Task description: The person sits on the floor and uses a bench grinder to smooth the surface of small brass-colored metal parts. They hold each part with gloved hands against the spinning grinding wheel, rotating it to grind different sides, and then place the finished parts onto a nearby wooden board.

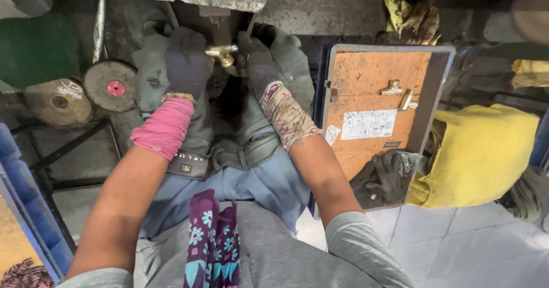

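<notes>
Gripping brass fitting (pixel 222 53), both hands.

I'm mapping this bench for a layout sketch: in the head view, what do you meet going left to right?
Blue crate → red-centred disc → left hand → brass fitting → right hand → orange tray → yellow cloth.

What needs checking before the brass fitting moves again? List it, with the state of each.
1. Both hands on the brass fitting: ok; left hand and right hand meet at it.
2. Gloves on both hands: ok.
3. Fingers clear of the part: cannot tell, hidden by the gloves.
4. Tray in reach on the right: ok.
5. Tray holds two finished-looking brass pieces: ok.
6. Polishing discs still or spinning: cannot tell.
</notes>
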